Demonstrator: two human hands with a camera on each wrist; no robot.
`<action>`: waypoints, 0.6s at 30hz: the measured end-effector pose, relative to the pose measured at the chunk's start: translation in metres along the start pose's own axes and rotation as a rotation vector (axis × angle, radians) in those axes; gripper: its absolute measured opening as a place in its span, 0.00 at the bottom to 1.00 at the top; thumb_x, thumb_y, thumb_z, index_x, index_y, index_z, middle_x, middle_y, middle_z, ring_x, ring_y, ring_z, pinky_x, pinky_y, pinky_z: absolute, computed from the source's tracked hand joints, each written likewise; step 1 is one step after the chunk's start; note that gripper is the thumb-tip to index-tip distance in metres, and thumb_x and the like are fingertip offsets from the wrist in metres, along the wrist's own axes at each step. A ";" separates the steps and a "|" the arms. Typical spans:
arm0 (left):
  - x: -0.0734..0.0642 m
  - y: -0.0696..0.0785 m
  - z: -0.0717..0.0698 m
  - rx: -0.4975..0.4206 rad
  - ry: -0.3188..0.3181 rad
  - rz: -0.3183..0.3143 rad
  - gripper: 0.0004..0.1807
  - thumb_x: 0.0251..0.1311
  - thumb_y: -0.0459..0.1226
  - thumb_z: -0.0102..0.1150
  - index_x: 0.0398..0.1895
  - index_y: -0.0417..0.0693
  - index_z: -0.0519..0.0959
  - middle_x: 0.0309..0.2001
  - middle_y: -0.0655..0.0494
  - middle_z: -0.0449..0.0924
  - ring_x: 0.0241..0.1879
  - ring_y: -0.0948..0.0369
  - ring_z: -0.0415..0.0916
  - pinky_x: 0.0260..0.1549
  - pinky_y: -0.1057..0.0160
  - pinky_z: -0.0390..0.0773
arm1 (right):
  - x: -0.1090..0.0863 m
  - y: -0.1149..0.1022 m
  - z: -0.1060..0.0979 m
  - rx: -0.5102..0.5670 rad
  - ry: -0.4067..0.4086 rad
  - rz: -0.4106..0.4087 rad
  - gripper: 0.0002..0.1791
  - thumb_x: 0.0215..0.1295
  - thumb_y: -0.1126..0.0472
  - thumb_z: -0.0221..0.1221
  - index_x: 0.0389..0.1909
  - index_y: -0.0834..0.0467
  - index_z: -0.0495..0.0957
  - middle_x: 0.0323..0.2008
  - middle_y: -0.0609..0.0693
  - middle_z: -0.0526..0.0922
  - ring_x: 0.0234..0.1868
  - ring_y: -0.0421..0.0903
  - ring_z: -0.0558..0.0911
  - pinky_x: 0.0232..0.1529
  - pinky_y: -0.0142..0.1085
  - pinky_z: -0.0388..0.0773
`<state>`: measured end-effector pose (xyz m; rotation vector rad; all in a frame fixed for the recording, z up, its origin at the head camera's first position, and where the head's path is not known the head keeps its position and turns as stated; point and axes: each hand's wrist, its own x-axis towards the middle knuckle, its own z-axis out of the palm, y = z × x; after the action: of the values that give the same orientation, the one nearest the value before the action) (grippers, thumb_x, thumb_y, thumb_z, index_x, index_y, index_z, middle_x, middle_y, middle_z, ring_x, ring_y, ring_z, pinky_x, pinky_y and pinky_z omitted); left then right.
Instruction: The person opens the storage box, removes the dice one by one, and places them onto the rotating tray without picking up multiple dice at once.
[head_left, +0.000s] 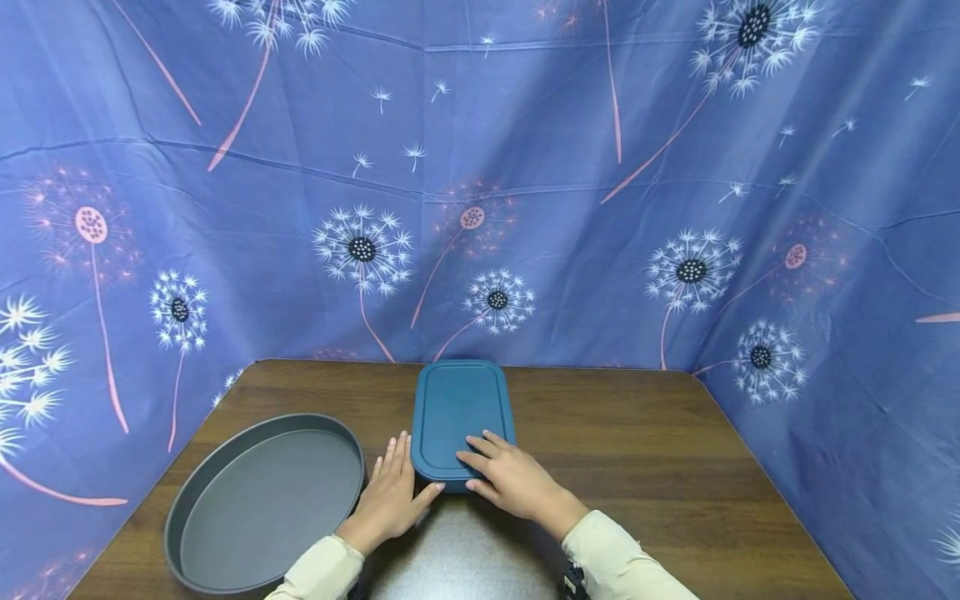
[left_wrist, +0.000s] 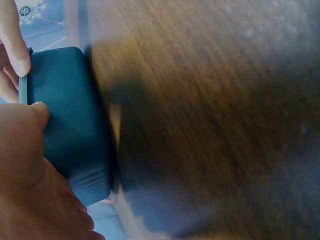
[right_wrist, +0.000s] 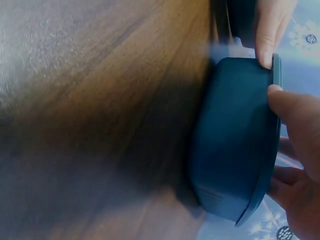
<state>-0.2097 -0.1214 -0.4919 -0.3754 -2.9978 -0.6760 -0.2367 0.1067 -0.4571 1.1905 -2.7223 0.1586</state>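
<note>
A blue rectangular food container (right_wrist: 227, 130) stands on the table under its matching lid (head_left: 459, 400). My left hand (head_left: 390, 498) lies against the container's left side near the front corner, its fingers straight and its thumb at the lid's near edge. Over the front right corner is my right hand (head_left: 517, 481), with spread fingers resting on the lid and the thumb (right_wrist: 285, 102) touching the front rim. In the left wrist view both thumbs meet the rim on the container's front side (left_wrist: 70, 112). What is inside the container is hidden by the lid.
A large round dark grey pan (head_left: 273, 500) sits on the left of the wooden table (head_left: 637, 442), close beside my left hand. Behind the table and along its sides hangs a blue cloth (head_left: 570, 250) with a dandelion print. The container's far end is near the table's back edge.
</note>
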 end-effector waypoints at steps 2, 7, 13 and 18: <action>0.000 0.000 0.000 -0.003 -0.004 -0.003 0.50 0.66 0.59 0.47 0.72 0.27 0.46 0.74 0.34 0.43 0.74 0.41 0.39 0.68 0.39 0.48 | 0.001 -0.002 -0.001 -0.045 0.015 -0.018 0.24 0.69 0.47 0.55 0.62 0.52 0.74 0.63 0.54 0.73 0.64 0.57 0.71 0.59 0.47 0.74; -0.001 0.000 -0.001 -0.007 -0.006 -0.009 0.49 0.66 0.59 0.47 0.72 0.27 0.47 0.74 0.34 0.43 0.74 0.41 0.39 0.69 0.40 0.47 | 0.006 -0.009 -0.003 -0.204 0.073 -0.100 0.21 0.66 0.48 0.59 0.55 0.55 0.79 0.56 0.52 0.80 0.55 0.53 0.80 0.50 0.40 0.80; -0.001 0.000 0.000 0.010 -0.002 -0.005 0.49 0.66 0.59 0.46 0.71 0.26 0.48 0.74 0.34 0.44 0.74 0.41 0.40 0.69 0.40 0.48 | 0.011 -0.013 -0.004 -0.356 0.114 -0.198 0.14 0.63 0.50 0.62 0.45 0.53 0.83 0.49 0.48 0.85 0.45 0.47 0.85 0.37 0.34 0.83; 0.000 0.001 0.000 0.021 0.010 0.007 0.49 0.66 0.58 0.47 0.71 0.25 0.49 0.73 0.33 0.45 0.73 0.40 0.42 0.68 0.39 0.49 | 0.013 -0.011 -0.004 -0.463 0.130 -0.264 0.13 0.63 0.48 0.62 0.41 0.51 0.84 0.46 0.45 0.86 0.40 0.42 0.86 0.33 0.31 0.83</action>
<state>-0.2091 -0.1207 -0.4920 -0.3798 -2.9907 -0.6436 -0.2373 0.0904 -0.4505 1.3165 -2.2830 -0.3906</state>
